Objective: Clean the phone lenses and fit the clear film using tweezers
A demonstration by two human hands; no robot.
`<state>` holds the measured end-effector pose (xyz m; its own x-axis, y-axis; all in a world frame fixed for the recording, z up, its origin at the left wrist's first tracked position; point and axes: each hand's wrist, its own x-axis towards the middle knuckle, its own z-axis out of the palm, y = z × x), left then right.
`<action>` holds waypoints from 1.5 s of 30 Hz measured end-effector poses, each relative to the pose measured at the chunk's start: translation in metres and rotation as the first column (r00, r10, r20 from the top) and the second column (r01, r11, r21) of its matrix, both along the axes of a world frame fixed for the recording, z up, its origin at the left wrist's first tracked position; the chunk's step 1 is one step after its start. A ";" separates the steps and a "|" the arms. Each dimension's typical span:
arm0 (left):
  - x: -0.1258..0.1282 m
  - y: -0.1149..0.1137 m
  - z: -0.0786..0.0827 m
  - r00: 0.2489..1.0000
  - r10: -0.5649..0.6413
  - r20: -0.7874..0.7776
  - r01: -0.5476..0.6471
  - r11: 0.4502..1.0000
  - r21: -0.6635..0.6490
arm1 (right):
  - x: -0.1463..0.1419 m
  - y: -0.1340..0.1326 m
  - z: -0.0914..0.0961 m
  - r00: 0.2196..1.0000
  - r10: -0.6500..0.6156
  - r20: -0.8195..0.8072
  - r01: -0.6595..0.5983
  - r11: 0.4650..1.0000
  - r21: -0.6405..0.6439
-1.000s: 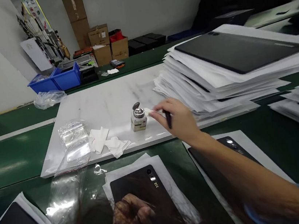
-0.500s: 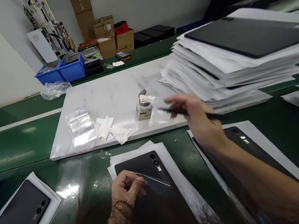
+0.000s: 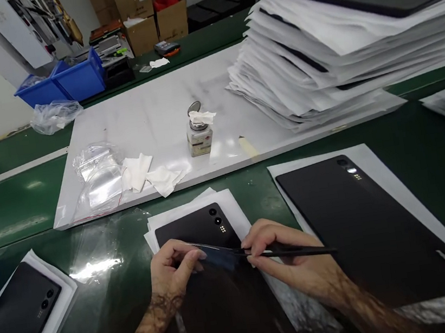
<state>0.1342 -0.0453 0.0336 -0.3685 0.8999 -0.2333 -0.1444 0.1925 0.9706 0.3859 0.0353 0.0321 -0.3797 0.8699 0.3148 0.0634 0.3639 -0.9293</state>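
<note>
A dark tablet back cover point(image 3: 198, 230) lies on white paper in front of me, its camera end pointing away. My left hand point(image 3: 175, 274) pinches the lifted edge of a clear protective film point(image 3: 217, 252) over the cover. My right hand point(image 3: 289, 267) grips a thin black pen-like tool point(image 3: 299, 252), with the tip at the film edge. A small solvent bottle point(image 3: 199, 136) with an open lid and a white wipe on top stands on the white board point(image 3: 150, 116) beyond.
A second dark cover point(image 3: 373, 223) lies on paper at the right, a third point(image 3: 14, 325) at the lower left. A tall stack of paper-separated covers point(image 3: 344, 35) fills the right rear. Crumpled wipes point(image 3: 150, 178) and plastic bags point(image 3: 99, 177) sit on the board. Blue bins point(image 3: 67, 80) and cardboard boxes point(image 3: 145, 13) stand behind.
My right hand left the wipe on the bottle and came back with the black tool to the film edge. My left hand lifted the film. The view tilted down.
</note>
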 end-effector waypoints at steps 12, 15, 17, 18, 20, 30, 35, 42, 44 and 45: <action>0.001 -0.001 0.001 0.999 0.010 -0.047 -0.010 1.000 0.010 | -0.007 -0.004 -0.003 0.997 -0.010 -0.083 0.011 1.000 0.008; 0.000 -0.002 0.001 0.998 0.008 -0.058 -0.007 1.000 0.006 | -0.008 -0.004 -0.001 0.995 -0.005 -0.096 0.007 1.000 0.023; 0.000 -0.002 0.002 0.998 0.007 -0.066 -0.007 1.000 0.006 | -0.007 -0.004 -0.001 0.995 0.001 -0.097 0.003 0.999 0.042; 0.000 -0.002 0.002 0.998 0.006 -0.070 -0.006 1.000 0.006 | -0.006 -0.005 -0.002 0.996 -0.005 -0.094 0.010 0.999 0.051; 0.000 -0.002 0.003 0.997 0.007 -0.077 -0.006 1.000 0.006 | -0.005 -0.006 -0.005 0.997 -0.044 -0.057 0.049 0.995 0.082; -0.002 -0.005 0.002 0.996 0.022 -0.081 -0.023 1.000 -0.011 | -0.030 -0.018 -0.018 0.968 -0.116 0.224 0.027 0.931 0.364; 0.000 -0.006 0.006 0.997 0.018 -0.070 -0.019 1.000 -0.011 | -0.029 -0.017 -0.024 0.988 -0.040 0.149 -0.004 0.959 0.282; -0.005 -0.006 0.000 0.995 -0.016 -0.095 0.020 0.999 0.041 | 0.003 0.001 -0.008 0.993 -0.067 -0.096 0.062 0.997 -0.046; -0.011 -0.005 -0.006 0.991 -0.055 -0.119 0.066 0.994 0.085 | 0.008 0.005 0.000 0.991 -0.012 -0.133 -0.009 0.988 -0.157; -0.015 -0.004 -0.010 0.987 -0.077 -0.138 0.093 0.989 0.113 | 0.009 0.006 0.003 0.990 0.015 -0.142 -0.042 0.981 -0.188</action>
